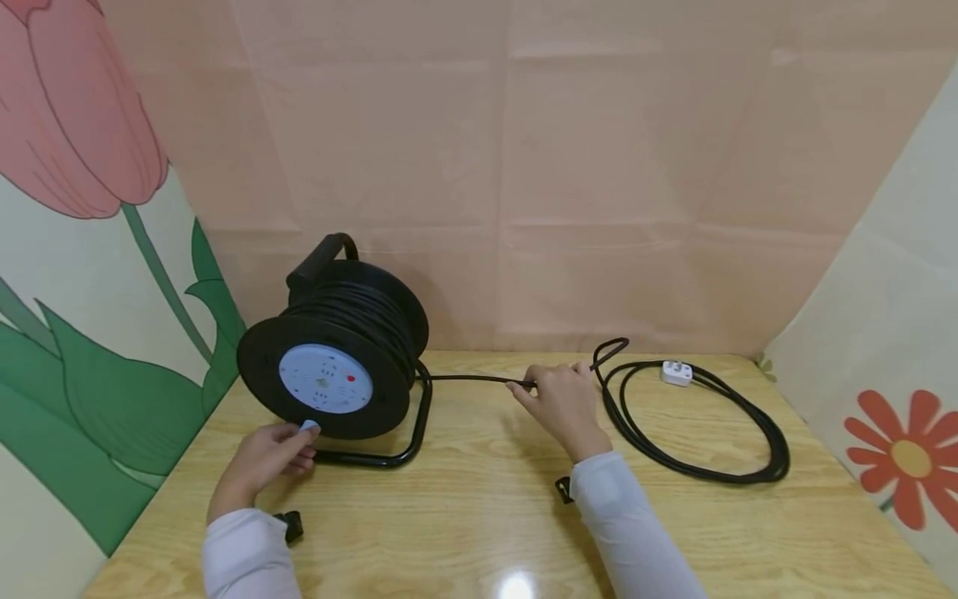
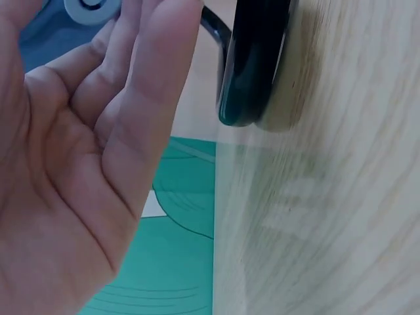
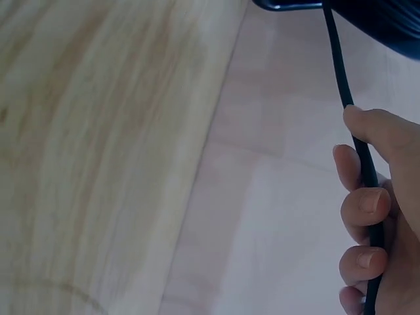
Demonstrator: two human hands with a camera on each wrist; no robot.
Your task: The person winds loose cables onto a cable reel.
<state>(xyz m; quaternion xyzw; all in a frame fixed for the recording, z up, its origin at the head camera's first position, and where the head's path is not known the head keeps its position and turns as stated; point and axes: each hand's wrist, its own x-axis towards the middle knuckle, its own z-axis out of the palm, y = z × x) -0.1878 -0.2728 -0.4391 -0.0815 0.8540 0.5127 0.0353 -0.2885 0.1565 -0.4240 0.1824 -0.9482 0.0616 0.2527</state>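
Observation:
A black cable reel (image 1: 262, 353) stands on its tube frame (image 1: 400, 453) at the left of the table, a light blue socket disc (image 1: 314, 374) on its face. My left hand (image 1: 262, 457) is at the disc's lower edge, thumb and fingers pinching the reel's small light blue winding knob (image 1: 308, 425). In the left wrist view the knob (image 2: 95, 14) shows above the palm. To the right of the reel, my right hand (image 1: 563, 408) holds the black cable (image 3: 339, 72), its fingers curled round it. Between reel and hand the cable runs nearly straight.
Loose loops of the cable (image 1: 774, 466) lie on the table at the right, with the white plug (image 1: 677, 373) on top of them. A peach backdrop (image 1: 479, 166) rises behind the wooden table (image 1: 449, 532). Flower-printed panels (image 1: 909, 457) flank both sides.

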